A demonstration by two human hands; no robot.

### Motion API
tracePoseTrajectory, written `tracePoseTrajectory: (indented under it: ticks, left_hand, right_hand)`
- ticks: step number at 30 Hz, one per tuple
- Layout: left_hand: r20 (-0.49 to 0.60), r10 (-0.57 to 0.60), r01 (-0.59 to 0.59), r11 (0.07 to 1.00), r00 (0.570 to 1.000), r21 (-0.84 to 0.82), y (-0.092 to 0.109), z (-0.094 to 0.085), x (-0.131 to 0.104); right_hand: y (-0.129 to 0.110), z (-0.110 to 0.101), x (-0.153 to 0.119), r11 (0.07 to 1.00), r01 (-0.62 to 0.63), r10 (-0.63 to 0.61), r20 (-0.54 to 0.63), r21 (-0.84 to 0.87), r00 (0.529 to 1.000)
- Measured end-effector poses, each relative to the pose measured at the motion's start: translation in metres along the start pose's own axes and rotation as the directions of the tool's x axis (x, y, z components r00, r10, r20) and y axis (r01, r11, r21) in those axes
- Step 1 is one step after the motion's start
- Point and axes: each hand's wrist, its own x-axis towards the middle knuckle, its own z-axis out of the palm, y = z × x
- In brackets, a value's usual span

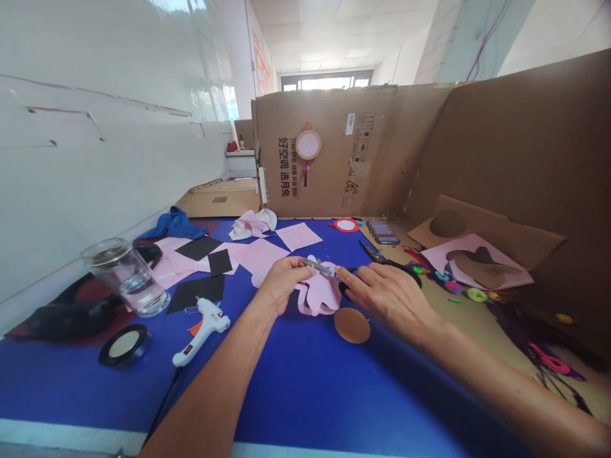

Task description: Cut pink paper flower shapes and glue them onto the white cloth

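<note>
My right hand (384, 292) grips a pair of scissors (324, 268), whose black handle loops show by the fingers and whose grey blades point left. The blade tips reach the thumb and fingers of my left hand (285, 283), which is closed in a pinch. Whatever lies between those fingertips is too small to make out. Just below the blades are pink flower-shaped cutouts (319, 298), seemingly layered. A round brown disc (352, 325) lies on the blue table, below the cutouts and left of my right wrist.
On the left stand a glass jar of water (138, 286), a tape roll (124, 345) and a white glue gun (203, 331). Black sheets (198, 294) and pink sheets (262, 254) lie behind. Pliers-like shears (372, 251), beads (477, 294) and cardboard walls (515, 140) are at right.
</note>
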Motion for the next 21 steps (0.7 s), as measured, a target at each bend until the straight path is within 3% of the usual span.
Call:
tracePoseTrajectory:
  ticks: [4,6,8,11,12,17,21]
  left_hand:
    - [-0.013,-0.013,0.013,1.000,1.000,-0.024,0.000,-0.002,0.001]
    - [-0.030,-0.017,0.016,0.999,0.999,-0.034,0.000,-0.004,0.002]
    - [-0.037,-0.018,0.017,0.999,0.999,-0.045,0.000,-0.005,0.003]
    - [-0.025,-0.032,0.030,0.997,0.999,-0.071,0.000,-0.005,0.005]
    - [-0.017,-0.040,0.039,0.996,0.999,-0.081,0.001,-0.005,0.005]
    - [0.039,-0.080,0.085,0.987,0.996,-0.133,0.001,-0.004,0.006]
    - [0.077,-0.097,0.109,0.979,0.992,-0.174,0.002,-0.003,0.005]
  right_hand:
    - [-0.001,-0.001,-0.002,0.998,-0.055,0.056,0.035,-0.023,0.998]
    - [0.000,0.000,-0.003,0.988,-0.152,0.154,0.097,-0.022,0.983]
    - [0.002,0.002,-0.003,0.937,-0.347,0.342,0.257,-0.027,0.904]
    - [0.006,0.010,-0.004,0.814,-0.575,0.534,0.500,-0.084,0.682]
    - [0.007,0.014,-0.005,0.791,-0.604,0.550,0.543,-0.094,0.635]
    - [0.016,0.037,-0.014,0.756,-0.652,0.521,0.655,-0.057,0.547]
    - [0.027,0.050,-0.019,0.742,-0.670,0.458,0.714,0.021,0.529]
